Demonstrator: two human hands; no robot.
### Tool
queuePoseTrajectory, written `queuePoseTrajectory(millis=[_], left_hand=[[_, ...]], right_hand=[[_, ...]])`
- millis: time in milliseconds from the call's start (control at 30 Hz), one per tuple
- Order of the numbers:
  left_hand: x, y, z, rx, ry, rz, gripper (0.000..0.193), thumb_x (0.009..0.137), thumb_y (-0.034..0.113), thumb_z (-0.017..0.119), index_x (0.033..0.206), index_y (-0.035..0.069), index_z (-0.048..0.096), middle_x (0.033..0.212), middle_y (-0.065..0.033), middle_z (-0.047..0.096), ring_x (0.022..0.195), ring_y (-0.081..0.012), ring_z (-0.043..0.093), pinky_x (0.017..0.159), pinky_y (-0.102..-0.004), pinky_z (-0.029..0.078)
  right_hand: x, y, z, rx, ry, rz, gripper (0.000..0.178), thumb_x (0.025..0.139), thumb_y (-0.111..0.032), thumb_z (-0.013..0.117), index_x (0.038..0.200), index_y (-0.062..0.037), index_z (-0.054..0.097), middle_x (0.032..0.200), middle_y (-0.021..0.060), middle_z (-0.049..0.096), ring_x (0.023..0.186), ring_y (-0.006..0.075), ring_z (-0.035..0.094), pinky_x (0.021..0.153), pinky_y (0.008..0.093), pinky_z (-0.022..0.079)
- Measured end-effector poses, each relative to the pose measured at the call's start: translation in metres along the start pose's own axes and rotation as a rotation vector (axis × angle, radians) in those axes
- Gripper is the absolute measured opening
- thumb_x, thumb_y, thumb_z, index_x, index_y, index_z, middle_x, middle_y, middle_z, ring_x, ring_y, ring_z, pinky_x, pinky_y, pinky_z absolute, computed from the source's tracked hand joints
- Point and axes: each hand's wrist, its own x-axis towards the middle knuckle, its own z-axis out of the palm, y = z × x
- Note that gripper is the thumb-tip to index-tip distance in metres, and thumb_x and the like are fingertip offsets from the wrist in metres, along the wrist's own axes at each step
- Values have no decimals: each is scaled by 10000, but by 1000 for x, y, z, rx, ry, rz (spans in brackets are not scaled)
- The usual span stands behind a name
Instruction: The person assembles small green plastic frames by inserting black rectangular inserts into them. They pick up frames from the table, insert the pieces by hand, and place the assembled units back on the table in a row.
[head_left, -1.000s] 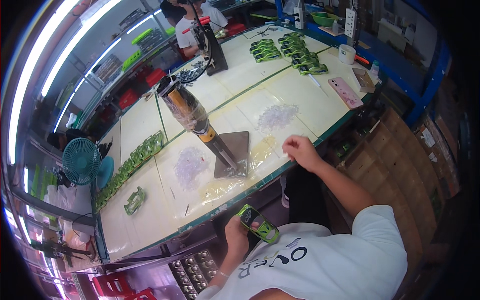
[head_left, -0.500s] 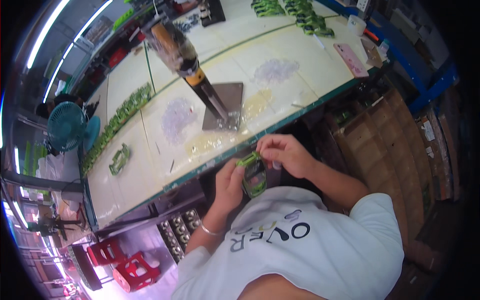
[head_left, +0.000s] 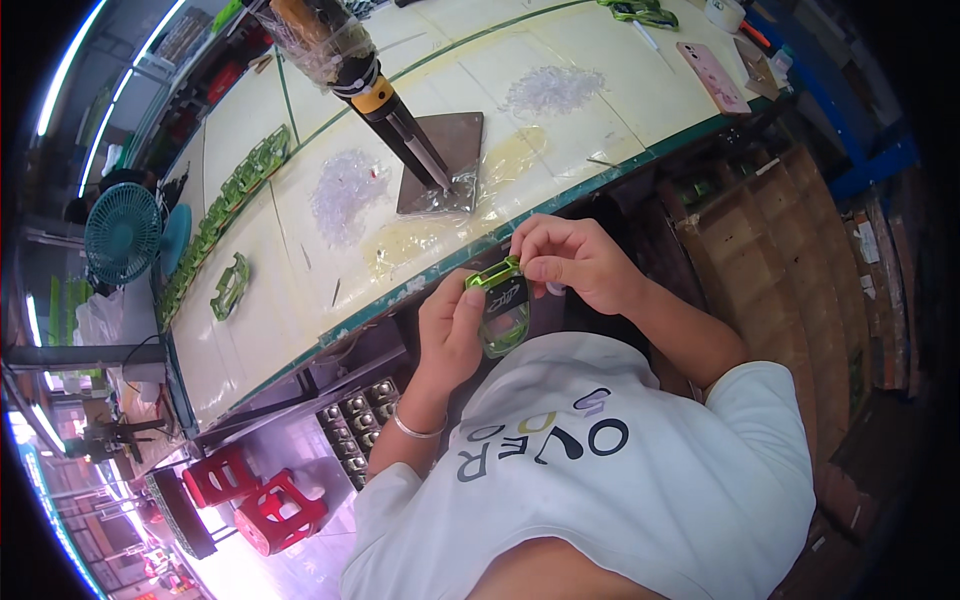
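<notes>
My left hand (head_left: 452, 330) grips a green frame-shaped part (head_left: 503, 305) with a dark middle, holding it below the table's front edge (head_left: 440, 272), close to my chest. My right hand (head_left: 568, 258) pinches the top of the same part from the right. Both hands are closed on it. A tool with an orange collar and metal tip (head_left: 385, 110) hangs over a dark metal plate (head_left: 445, 160) on the table above my hands.
Two heaps of small clear pieces (head_left: 345, 185) (head_left: 552, 90) lie on the cream tabletop. A lone green part (head_left: 230, 287) and a row of green parts (head_left: 235, 180) sit at left. A teal fan (head_left: 122, 232), red stools (head_left: 255, 495), a pink phone (head_left: 712, 75) and wooden crates (head_left: 800, 260) stand around.
My right hand left the table and came down to the green part that the left hand held. Both hands now hold it near my chest, and the view has tilted downward.
</notes>
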Motion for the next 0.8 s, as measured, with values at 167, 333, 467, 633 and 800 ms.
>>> queuePoseTrajectory(millis=[167, 333, 467, 633, 800], left_hand=[[-2, -5, -1, 63, 20, -54, 225, 853, 164, 394, 803, -16, 520, 664, -39, 536, 614, -60, 457, 545, -205, 384], [1, -1, -1, 117, 34, 34, 227, 848, 172, 401, 784, -13, 516, 640, -37, 539, 586, -60, 454, 526, -206, 379], [0, 0, -2, 97, 15, 11, 225, 848, 170, 400, 777, -10, 513, 641, -36, 541, 587, -59, 455, 525, -202, 376], [-2, -2, 0, 77, -1, -40, 280, 854, 213, 391, 781, -25, 520, 667, -31, 545, 600, -61, 475, 538, -185, 372], [0, -3, 4, -105, 108, -158, 304, 845, 215, 355, 811, -34, 525, 663, -57, 554, 585, -89, 517, 521, -187, 401]], right_hand=[[1, -1, 0, -62, -1, 15, 60, 786, -27, 551, 823, 15, 529, 919, 42, 478, 798, 101, 518, 658, 226, 470], [2, 8, 1, -6, 15, 1, 54, 783, -19, 552, 812, 19, 527, 906, 45, 482, 778, 101, 522, 652, 222, 472], [3, 9, 0, 39, -15, 25, 93, 779, -11, 554, 859, 11, 512, 873, 46, 496, 751, 96, 516, 635, 222, 466], [8, 8, -6, 84, -91, 152, 162, 782, -30, 548, 930, -8, 487, 829, 39, 522, 731, 86, 509, 612, 210, 448], [10, 11, 1, -28, 10, 126, 209, 771, -35, 560, 962, -11, 478, 869, 60, 541, 737, 85, 516, 617, 221, 446]])
